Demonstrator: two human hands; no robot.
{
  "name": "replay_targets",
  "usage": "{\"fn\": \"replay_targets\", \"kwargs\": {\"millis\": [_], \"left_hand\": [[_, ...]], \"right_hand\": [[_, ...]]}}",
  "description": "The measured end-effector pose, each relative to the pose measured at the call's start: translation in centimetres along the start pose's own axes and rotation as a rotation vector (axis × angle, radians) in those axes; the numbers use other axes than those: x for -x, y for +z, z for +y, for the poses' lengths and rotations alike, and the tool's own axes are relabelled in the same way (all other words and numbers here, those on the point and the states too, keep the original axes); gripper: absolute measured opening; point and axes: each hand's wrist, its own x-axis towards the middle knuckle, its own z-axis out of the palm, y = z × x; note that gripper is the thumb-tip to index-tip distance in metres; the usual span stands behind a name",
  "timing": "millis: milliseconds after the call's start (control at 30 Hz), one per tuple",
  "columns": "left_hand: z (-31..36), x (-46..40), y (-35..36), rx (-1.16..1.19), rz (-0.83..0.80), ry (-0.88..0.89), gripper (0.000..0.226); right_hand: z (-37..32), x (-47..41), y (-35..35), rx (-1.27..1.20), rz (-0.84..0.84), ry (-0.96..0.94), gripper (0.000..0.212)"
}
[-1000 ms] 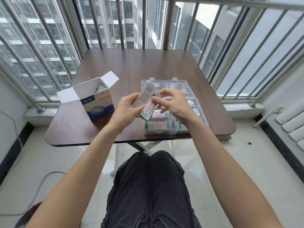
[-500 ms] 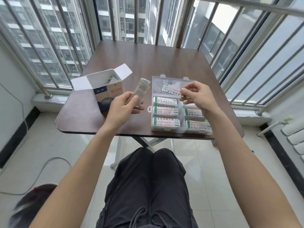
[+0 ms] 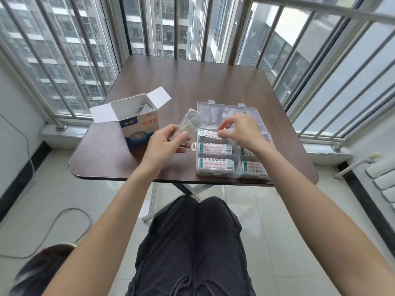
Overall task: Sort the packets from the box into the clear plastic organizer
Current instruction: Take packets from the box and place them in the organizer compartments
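The clear plastic organizer (image 3: 220,176) lies open on the brown table (image 3: 192,82), its lid folded back. Several white-and-green packets fill its compartments, such as one (image 3: 215,164) at the front left. My right hand (image 3: 239,130) hovers over the back left compartment and pinches a packet (image 3: 208,133) lying there. My left hand (image 3: 165,143) holds a crumpled clear plastic wrapper (image 3: 189,126) upright, just left of the organizer. The blue and white cardboard box (image 3: 139,127) stands open at the left, with some packets showing inside.
Metal window bars surround the table on three sides. My legs in dark trousers sit under the front table edge. A cable lies on the tiled floor at the left, and a white radiator is at the right.
My right hand carried a packet from the wrapper over to the organizer and lowered it into the back left compartment. My left hand stayed put with the wrapper.
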Motion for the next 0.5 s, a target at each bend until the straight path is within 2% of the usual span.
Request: {"fn": "replay_targets", "kwargs": {"millis": [67,133,200,300,367,500], "left_hand": [[0.1,-0.1,0.2,0.001,-0.004,0.013,0.013],[0.1,-0.2,0.4,-0.01,-0.004,0.024,0.012],[0.2,-0.4,0.7,-0.024,-0.007,0.034,0.011],[0.4,-0.7,1.2,-0.054,-0.027,0.057,0.013],[0.7,-0.8,1.6,-0.111,-0.065,0.083,0.017],[0.9,-1.2,2.4,-0.262,-0.188,0.124,0.023]], "right_hand": [[-0.1,-0.1,0.2,0.014,0.02,-0.013,0.009],[-0.4,0.0,0.1,-0.047,0.118,-0.024,0.011],[-1.0,0.5,-0.4,-0.271,0.178,-0.009,0.017],[-2.1,1.8,-1.0,-0.705,-0.024,-0.002,0.031],[-2.6,2.4,-0.9,-0.791,-0.118,-0.018,0.044],[-2.8,2.3,-0.5,-0.814,-0.035,-0.059,0.031]]}}
